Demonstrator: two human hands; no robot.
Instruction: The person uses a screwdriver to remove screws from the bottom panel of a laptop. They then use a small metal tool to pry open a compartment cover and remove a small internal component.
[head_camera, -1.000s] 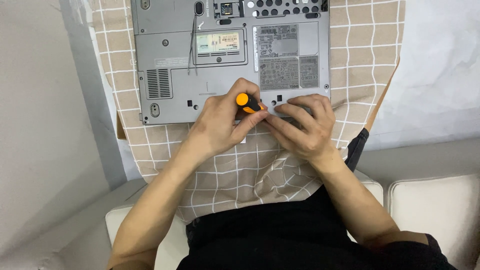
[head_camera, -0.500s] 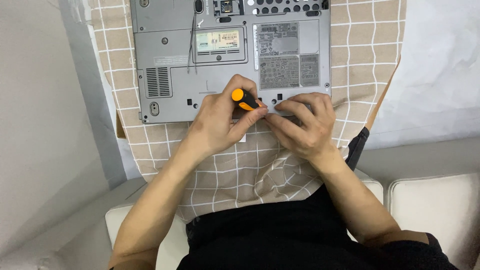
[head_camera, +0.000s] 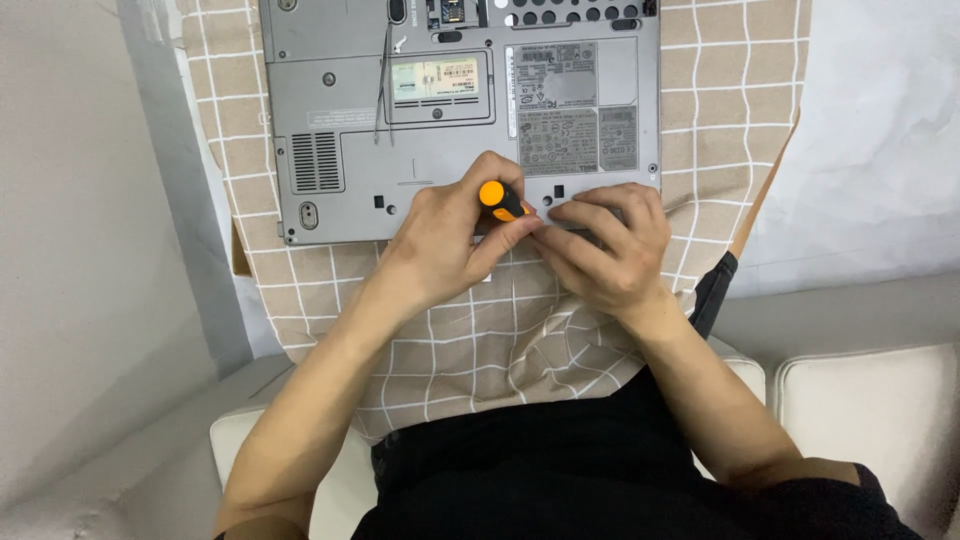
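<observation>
Laptop (head_camera: 450, 120), grey and turned underside up, lies on the checked beige cloth (head_camera: 500, 330) just far of the person's lap, its base panels in place but a bay at the far edge already open. Left hand (head_camera: 450, 240) pinches the orange-handled screwdriver (head_camera: 500, 200) at the near edge; right hand (head_camera: 605, 250) presses flat, fingers narrow, holding nothing

One head-worn camera looks steeply down, close above the hands (head_camera: 530, 245).
</observation>
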